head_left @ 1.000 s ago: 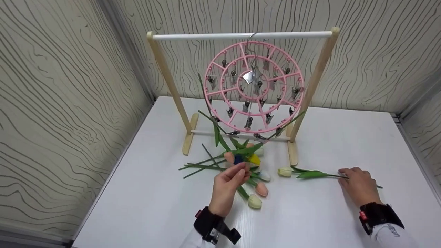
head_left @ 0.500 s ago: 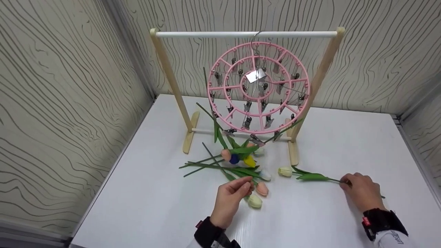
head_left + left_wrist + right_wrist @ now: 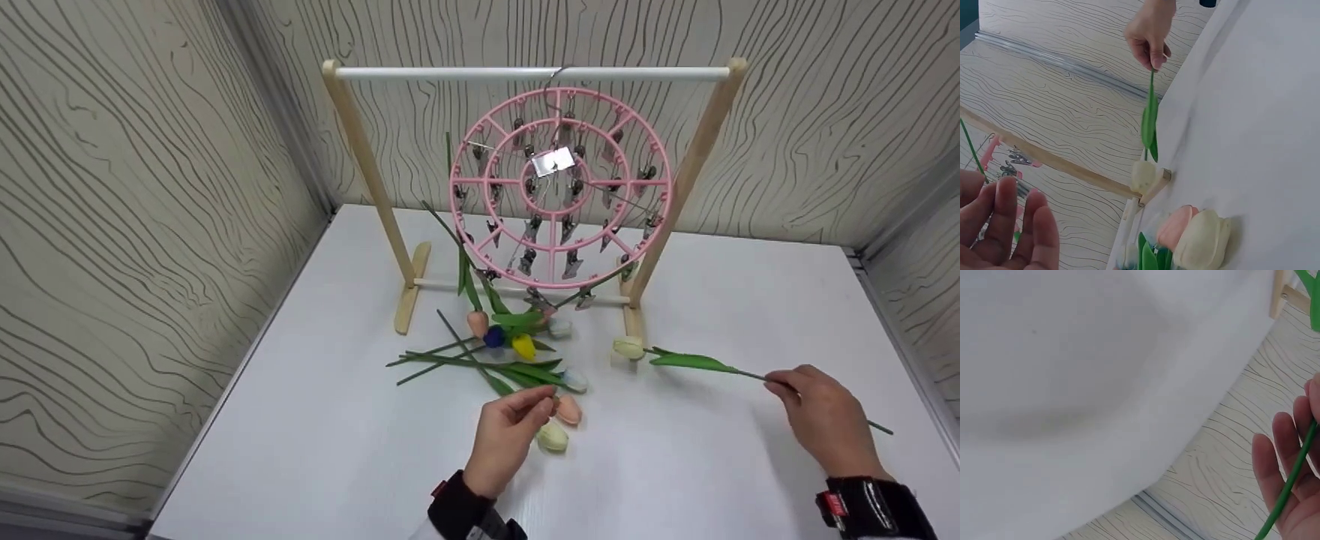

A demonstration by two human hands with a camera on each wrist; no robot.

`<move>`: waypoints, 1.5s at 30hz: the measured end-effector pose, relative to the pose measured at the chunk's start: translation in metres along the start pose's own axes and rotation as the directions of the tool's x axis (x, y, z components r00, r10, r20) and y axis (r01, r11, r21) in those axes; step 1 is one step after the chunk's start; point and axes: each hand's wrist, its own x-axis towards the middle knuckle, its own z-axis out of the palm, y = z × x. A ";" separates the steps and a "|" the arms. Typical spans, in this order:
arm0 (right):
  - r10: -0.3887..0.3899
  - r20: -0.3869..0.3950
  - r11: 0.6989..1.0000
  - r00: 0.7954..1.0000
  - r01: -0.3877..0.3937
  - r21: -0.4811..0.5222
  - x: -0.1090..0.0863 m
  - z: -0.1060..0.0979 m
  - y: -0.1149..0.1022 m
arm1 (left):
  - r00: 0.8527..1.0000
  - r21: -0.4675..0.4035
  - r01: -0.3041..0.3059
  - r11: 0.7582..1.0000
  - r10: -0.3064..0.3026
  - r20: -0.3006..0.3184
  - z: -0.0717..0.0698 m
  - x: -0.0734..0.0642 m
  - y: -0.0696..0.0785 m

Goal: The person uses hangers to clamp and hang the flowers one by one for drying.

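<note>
My right hand (image 3: 829, 412) pinches the green stem of a white artificial tulip (image 3: 628, 347), held just over the table with its bloom pointing left. In the right wrist view the stem (image 3: 1292, 481) runs across the palm. My left hand (image 3: 510, 431) holds nothing, its fingers loosely bent and overlapping a pile of tulips at the front. In that pile are a cream tulip (image 3: 553, 436), a peach tulip (image 3: 568, 409) and a pale blue one (image 3: 574, 379). A round pink clip hanger (image 3: 555, 285) with several metal clips hangs behind them.
The hanger hooks over the white bar (image 3: 450, 73) of a wooden stand (image 3: 373, 176). Tulip stems reach up to the hanger's lower rim, with a peach bloom (image 3: 478, 324), a blue bloom (image 3: 494, 336) and a yellow bloom (image 3: 524, 346) below. Patterned wall panels (image 3: 180, 225) enclose the table.
My right hand has taken the white tulip's stem, lifted it off the table and moved right. My left hand has come down from the blooms toward the front. The hanger has turned slightly.
</note>
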 end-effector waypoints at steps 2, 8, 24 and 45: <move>-0.038 -0.058 0.999 0.998 0.036 -0.021 0.002 -0.012 -0.009 | 1.000 0.045 -0.024 0.999 0.024 0.005 0.002 -0.001 0.002; -0.227 -0.239 0.973 0.944 0.209 -0.098 0.009 -0.041 -0.040 | 0.995 0.201 -0.097 0.975 0.096 0.016 0.011 -0.004 0.012; -0.352 -0.163 0.931 0.922 0.327 -0.163 0.008 -0.043 -0.142 | 0.895 0.491 -0.432 0.756 0.424 0.136 0.032 -0.005 0.030; -0.571 -0.143 0.820 0.809 0.552 -0.151 0.012 -0.022 -0.208 | 0.862 0.750 -0.462 0.474 0.440 0.253 0.026 0.012 0.026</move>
